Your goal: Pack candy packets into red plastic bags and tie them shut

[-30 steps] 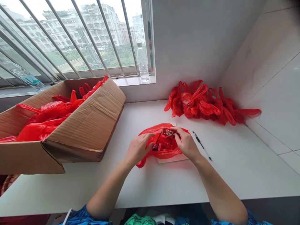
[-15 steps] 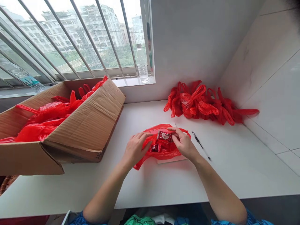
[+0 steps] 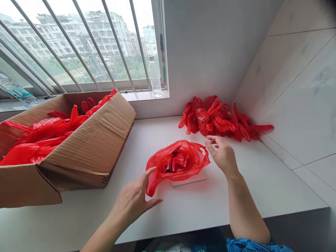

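Note:
A red plastic bag (image 3: 154, 168) lies spread on the white table with its mouth open. Several small red wrapped packets (image 3: 179, 160) show inside it. Under its near side, a flat pale board (image 3: 189, 180) sticks out. My left hand (image 3: 135, 194) is at the bag's left edge, thumb and fingers apart, with nothing in it; whether it touches the plastic I cannot tell. To the right of the bag, my right hand (image 3: 222, 154) hovers with fingers parted and holds nothing.
At left stands an open cardboard box (image 3: 91, 140) filled with red bags (image 3: 49, 129). A heap of red bags (image 3: 217, 119) lies by the back wall. One clear bottle (image 3: 155, 78) stands on the windowsill; another bottle (image 3: 19, 92) leans at far left.
Both hands have drawn apart from the bag's middle, left hand toward me and left, right hand to the right. The 520 packet that was near my right fingers now lies among the others.

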A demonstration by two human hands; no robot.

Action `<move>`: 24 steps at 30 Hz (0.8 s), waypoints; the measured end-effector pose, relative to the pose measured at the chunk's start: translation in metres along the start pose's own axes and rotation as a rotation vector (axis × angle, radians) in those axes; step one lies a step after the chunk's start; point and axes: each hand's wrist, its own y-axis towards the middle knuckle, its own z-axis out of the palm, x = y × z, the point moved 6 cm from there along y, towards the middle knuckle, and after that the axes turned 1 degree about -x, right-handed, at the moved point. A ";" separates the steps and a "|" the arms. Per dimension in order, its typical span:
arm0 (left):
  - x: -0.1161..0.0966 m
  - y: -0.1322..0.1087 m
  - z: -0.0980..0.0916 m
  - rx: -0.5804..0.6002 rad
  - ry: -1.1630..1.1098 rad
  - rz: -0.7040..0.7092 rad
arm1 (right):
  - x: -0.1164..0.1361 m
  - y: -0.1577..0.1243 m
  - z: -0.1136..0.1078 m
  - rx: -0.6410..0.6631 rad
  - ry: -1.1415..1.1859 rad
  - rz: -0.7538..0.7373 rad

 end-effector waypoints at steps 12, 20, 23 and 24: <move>0.037 0.037 -0.090 -0.405 -0.763 -0.147 | 0.032 0.035 -0.029 0.190 0.689 0.027; -0.013 0.095 -0.149 -0.710 -0.944 0.149 | 0.089 0.063 -0.009 0.065 1.162 -0.013; -0.044 0.101 -0.157 -0.758 -0.602 0.310 | 0.107 0.054 0.004 0.176 1.086 -0.079; -0.055 0.102 -0.158 -0.755 -0.494 0.364 | 0.112 0.050 0.009 0.238 1.010 -0.109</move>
